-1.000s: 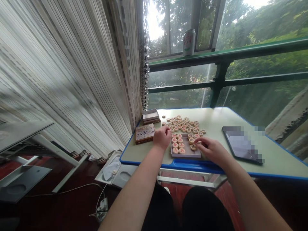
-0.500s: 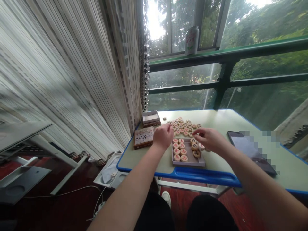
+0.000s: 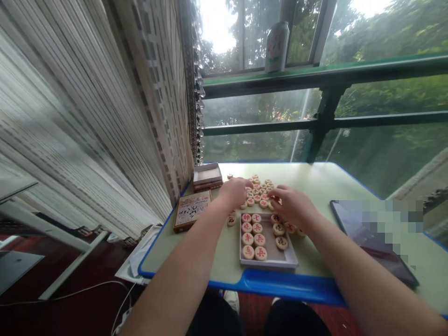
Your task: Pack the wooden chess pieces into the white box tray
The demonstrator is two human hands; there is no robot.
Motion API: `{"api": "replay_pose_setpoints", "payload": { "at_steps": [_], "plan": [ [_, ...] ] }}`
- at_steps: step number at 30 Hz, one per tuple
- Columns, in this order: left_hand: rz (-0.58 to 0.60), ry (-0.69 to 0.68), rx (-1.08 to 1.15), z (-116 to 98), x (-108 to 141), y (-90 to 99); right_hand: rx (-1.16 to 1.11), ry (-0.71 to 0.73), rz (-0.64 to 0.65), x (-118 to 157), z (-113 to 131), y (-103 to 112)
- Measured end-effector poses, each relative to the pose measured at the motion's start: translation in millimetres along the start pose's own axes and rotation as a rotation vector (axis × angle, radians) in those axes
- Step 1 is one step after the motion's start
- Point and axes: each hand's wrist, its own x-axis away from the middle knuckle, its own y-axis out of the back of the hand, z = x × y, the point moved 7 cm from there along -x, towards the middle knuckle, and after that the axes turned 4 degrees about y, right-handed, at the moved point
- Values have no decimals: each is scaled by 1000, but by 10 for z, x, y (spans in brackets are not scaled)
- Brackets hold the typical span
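Over the left side of a pile of wooden xiangqi pieces (image 3: 257,198) is my left hand (image 3: 236,192), fingers reaching out across them and apart. My right hand (image 3: 294,206) is at the pile's right edge, its fingers bent and apart over the nearest pieces; what lies under the fingertips is partly hidden. In front of both hands is a shallow box tray (image 3: 275,259). Two columns of red-marked pieces (image 3: 254,238) fill its left side. A column of black-marked pieces (image 3: 281,242) lies along its right side, partly behind my right wrist.
To the left sit a printed game box (image 3: 191,210) and a stacked open box (image 3: 208,173). A dark tablet (image 3: 371,242) lies at right on the table (image 3: 325,186). A can (image 3: 276,46) stands on the window ledge. The curtain (image 3: 150,116) hangs at left.
The view has shifted, with the tray now larger and lower. My left hand has gone from closed to fingers stretched over the pile. My right hand has moved from above the tray onto the pile's edge.
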Motion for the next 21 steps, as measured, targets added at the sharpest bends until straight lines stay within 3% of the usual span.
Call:
{"api": "replay_pose_setpoints", "payload": {
  "at_steps": [8, 13, 21],
  "plan": [
    [93, -32, -14, 15, 3, -258, -77, -44, 7, -137, -125, -100],
    [96, -76, 9, -14, 6, -260, -84, -65, 34, -148, -205, -154],
    [182, -109, -201, -95, 33, -286, -67, -175, 2, -160, -315, -99]
  ]
}}
